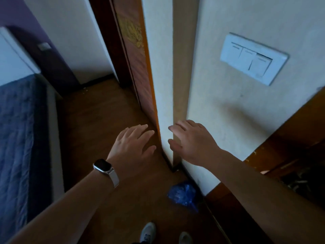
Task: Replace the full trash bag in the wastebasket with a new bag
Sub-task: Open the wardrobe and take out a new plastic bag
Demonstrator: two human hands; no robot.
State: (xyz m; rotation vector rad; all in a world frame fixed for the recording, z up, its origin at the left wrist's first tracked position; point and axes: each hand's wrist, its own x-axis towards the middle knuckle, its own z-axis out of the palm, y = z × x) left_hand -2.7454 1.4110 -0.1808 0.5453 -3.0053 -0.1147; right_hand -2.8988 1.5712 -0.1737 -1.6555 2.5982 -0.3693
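Head view: left hand point(132, 143), right hand point(190, 140) splayed wide; crinkly blue plastic bag point(182, 194), wood floor point(98, 124).

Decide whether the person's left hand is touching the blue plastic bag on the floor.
Apart. The head view shows the left hand outstretched with fingers spread, and bare floor separates it from the blue bag near the wall.
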